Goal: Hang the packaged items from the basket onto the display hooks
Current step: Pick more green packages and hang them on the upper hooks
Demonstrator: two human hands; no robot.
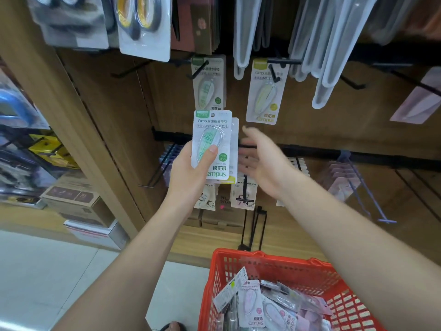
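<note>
My left hand [191,173] holds a small stack of green correction tape packs [212,144] upright in front of the wooden display wall, thumb pressed on the front pack. My right hand [260,158] is just right of the stack, fingers spread and blurred, holding nothing. Above them, a green pack [210,84] hangs on a black hook [199,69], and a yellow pack [266,91] hangs on the hook to its right [274,74]. The red basket [274,268] sits at the bottom, filled with several pink and white packs [253,304].
Empty black hooks [130,69] jut from the wall at upper left and at the right [353,84]. Scissors packs [143,22] and clear sleeves [324,48] hang overhead. Lower rows carry more packs [243,192]. Cardboard boxes [76,204] stand on the floor to the left.
</note>
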